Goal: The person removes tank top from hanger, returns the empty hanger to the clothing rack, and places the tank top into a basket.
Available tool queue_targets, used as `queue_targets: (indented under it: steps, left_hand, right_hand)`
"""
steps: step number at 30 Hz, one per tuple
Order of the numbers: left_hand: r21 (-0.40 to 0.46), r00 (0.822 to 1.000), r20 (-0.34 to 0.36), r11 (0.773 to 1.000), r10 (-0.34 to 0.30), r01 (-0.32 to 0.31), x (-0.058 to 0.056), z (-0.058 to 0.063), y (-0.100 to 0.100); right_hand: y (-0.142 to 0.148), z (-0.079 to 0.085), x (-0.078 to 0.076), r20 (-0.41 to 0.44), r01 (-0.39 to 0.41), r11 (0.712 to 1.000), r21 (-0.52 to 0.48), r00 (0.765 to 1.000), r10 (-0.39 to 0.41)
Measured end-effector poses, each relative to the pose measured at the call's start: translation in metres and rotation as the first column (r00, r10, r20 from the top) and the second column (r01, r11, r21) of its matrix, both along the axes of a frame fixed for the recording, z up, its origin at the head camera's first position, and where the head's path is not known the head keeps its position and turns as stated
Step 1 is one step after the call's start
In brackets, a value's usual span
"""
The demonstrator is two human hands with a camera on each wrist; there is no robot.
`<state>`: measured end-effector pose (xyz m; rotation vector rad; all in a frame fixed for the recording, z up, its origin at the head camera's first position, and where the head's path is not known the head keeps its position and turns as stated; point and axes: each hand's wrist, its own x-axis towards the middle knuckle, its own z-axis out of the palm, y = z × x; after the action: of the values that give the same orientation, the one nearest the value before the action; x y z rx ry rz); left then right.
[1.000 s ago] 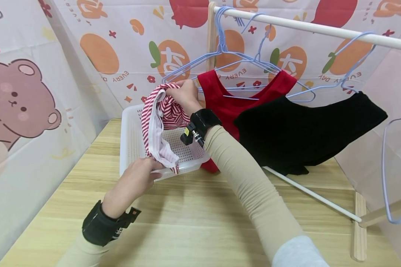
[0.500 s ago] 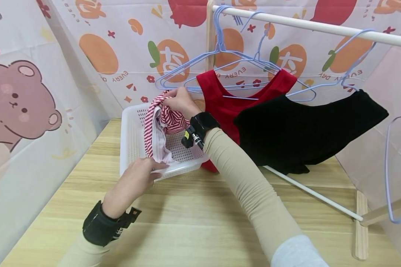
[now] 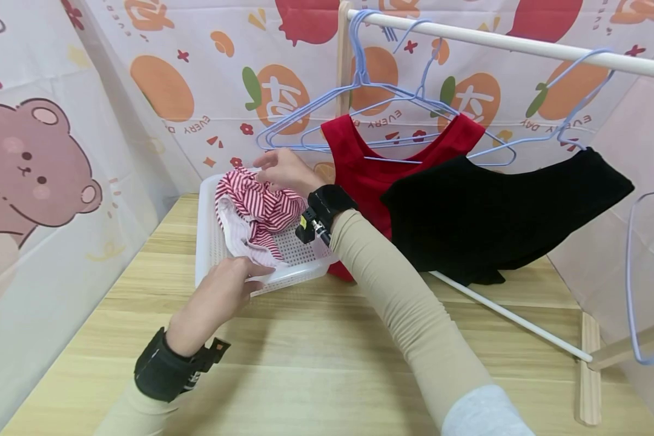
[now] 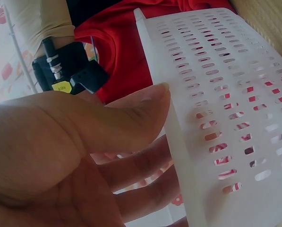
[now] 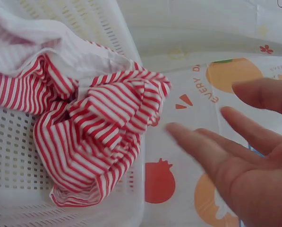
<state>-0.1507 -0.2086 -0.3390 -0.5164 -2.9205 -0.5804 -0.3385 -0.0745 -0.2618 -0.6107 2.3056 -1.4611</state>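
Note:
A red-and-white striped garment (image 3: 261, 203) with a white lining lies crumpled inside the white plastic basket (image 3: 207, 242). At the basket's near rim, my left hand (image 3: 226, 287) pinches the edge. In the left wrist view its thumb (image 4: 136, 113) is on the outer side and the fingers go behind the rim. My right hand (image 3: 289, 172) is above the basket's far side, beside the garment. Its fingers are spread and hold nothing; in the right wrist view a gap shows between the hand (image 5: 244, 156) and the cloth (image 5: 107, 123).
To the right, a red sleeveless top (image 3: 354, 163) and a black garment (image 3: 501, 218) hang on blue hangers from a white rail (image 3: 496, 42). Several bare blue hangers (image 3: 360, 60) share the rail's left end. A lower white bar (image 3: 512, 315) crosses above the wooden table (image 3: 327, 363).
My right hand has lowered the striped garment into the basket and let go of it. The cloth has slumped into a heap. My left hand has stayed at the rim.

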Motion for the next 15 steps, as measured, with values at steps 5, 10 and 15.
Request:
queue_targets:
  steps: [5, 10, 15]
  left_hand:
    - [-0.005, 1.000, 0.006, 1.000, 0.002, -0.002, 0.0000, 0.0009, 0.0011]
    - [-0.007, 1.000, 0.016, 1.000, 0.003, -0.003, -0.0003, 0.0013, 0.0010]
    - [-0.010, 1.000, 0.021, 1.000, 0.007, -0.006, -0.0007, 0.0029, 0.0011]
  right_hand:
    - [0.0042, 0.0035, 0.0054, 0.020, -0.030, 0.995, 0.090, 0.999, 0.028]
    - [0.0058, 0.0035, 0.0039, 0.047, -0.031, 0.979, 0.203, 0.999, 0.022]
    - [0.0076, 0.0071, 0.0054, 0.028, -0.046, 0.946, 0.321, 0.999, 0.039]
